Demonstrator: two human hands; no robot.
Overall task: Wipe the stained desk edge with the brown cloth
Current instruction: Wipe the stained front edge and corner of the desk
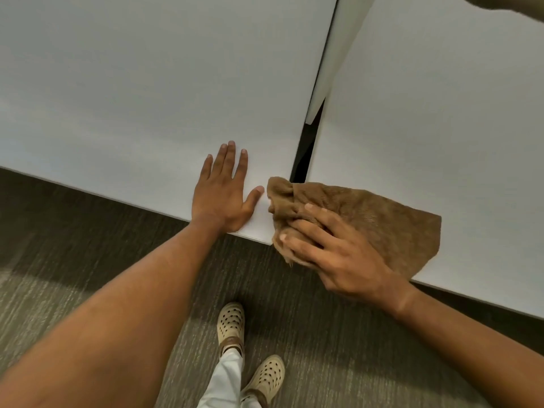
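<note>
The brown cloth [391, 228] is bunched over the near corner of the left white desk [132, 98] and spreads onto the right white desk [441, 128], covering the lower end of the gap between them. My right hand [332, 254] presses on the cloth at the desk's front edge, fingers curled into the folds. My left hand [225, 189] lies flat on the left desk just beside the cloth, fingers spread, thumb nearly touching it. No stain shows on the visible edge.
A dark narrow gap [306, 148] with a white divider panel [335, 54] separates the two desks. Below the desk edge is grey-brown carpet [88, 245]. My feet in beige perforated clogs [232, 322] stand on the carpet close to the desks.
</note>
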